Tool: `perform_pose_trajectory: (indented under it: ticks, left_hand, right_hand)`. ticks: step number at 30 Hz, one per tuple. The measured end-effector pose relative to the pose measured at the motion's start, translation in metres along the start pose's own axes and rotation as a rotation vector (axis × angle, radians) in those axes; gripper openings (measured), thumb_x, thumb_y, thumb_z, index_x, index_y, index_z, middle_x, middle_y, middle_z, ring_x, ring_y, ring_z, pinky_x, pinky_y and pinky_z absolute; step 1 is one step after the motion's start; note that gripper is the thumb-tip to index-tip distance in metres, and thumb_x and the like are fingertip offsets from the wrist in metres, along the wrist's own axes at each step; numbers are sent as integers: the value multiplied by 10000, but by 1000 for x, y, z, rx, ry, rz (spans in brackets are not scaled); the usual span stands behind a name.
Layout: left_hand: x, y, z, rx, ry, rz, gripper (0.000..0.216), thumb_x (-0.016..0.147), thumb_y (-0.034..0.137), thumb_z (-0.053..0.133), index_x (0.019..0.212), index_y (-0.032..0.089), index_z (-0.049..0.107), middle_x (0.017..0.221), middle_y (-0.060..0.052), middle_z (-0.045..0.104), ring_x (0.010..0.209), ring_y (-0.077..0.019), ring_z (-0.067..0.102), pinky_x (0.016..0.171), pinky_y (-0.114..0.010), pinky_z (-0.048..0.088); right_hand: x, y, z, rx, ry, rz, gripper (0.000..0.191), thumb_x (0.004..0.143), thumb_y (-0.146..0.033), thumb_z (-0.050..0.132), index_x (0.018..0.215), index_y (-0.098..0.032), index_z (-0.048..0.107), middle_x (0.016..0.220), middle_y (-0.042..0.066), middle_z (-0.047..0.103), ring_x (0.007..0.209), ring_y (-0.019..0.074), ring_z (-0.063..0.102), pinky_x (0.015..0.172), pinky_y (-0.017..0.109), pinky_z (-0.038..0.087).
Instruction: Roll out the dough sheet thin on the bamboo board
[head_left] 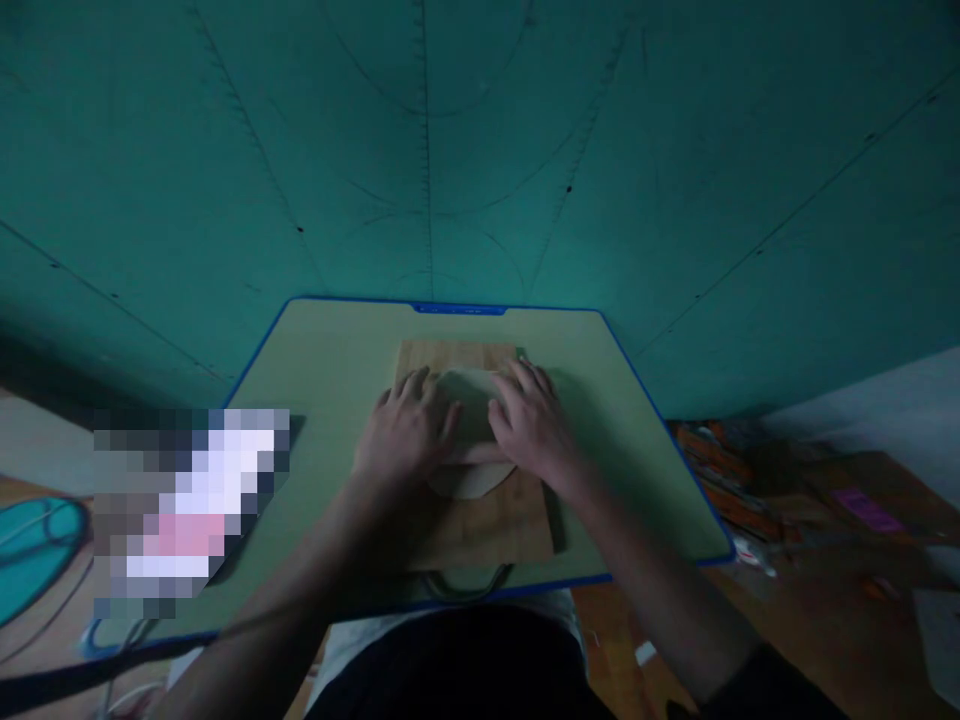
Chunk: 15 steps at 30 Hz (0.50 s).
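Note:
A flat, pale, roundish sheet of dough (471, 484) lies on a wooden cutting board (480, 527). A light wooden rolling pin (478, 454) lies crosswise over the dough, with its middle visible between my hands. My left hand (407, 430) rests palm down over the pin's left end, fingers stretched forward and thumb apart. On the other side, my right hand (532, 420) lies over the right end, its fingers also extended and spread. Both hands hide the ends of the pin and the sides of the dough.
The board sits on a pale table (622, 450) with a blue rim and a handle at the near edge. A blurred-out, phone-like object (217, 490) lies at the left. Behind rises a green wall (465, 150). Clutter (720, 480) covers the floor at right.

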<state>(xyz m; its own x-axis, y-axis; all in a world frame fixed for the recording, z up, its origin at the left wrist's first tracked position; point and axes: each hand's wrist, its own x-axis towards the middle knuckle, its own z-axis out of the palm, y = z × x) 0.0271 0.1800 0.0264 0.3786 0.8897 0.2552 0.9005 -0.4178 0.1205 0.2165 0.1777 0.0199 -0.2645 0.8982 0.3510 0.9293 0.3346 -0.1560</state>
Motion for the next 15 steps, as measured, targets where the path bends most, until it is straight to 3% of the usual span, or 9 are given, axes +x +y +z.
perform_pose_trajectory:
  ticks: [3,6,11,15]
  left_hand:
    - [28,-9,4,-56,-4,-61,369,1025,312,397,1170,103,665,1298,-206,634,1191,-320,613,981,-449,511]
    - [31,-11,5,-70,-5,-85,361,1006,277,393,1191,111,655,1238,-185,654,1118,-304,639,958,-439,518]
    - [-16,-3,-1,-34,14,20,502,918,246,407,1378,104,551,1384,-202,597,1257,-352,571,1009,-509,485]
    - [-60,-1,-8,-55,97,173,584,912,256,414,1469,85,464,1468,-225,539,1373,-372,492,1097,-551,410]
  right_hand:
    - [28,10,6,-7,21,21,343,964,-225,450,1190,-124,687,1340,192,615,1259,312,553,1094,462,429]
    - [31,9,5,6,-27,24,342,968,-206,442,1196,-118,681,1347,195,607,1214,294,590,1059,433,458]
    - [-16,-12,-6,8,-98,-18,379,1006,-280,432,1284,-131,640,1419,189,580,1227,309,598,1040,457,483]
    - [-55,-25,-14,-16,-48,-100,426,1029,-358,412,1325,-136,625,1425,193,588,1310,342,542,1121,536,408]
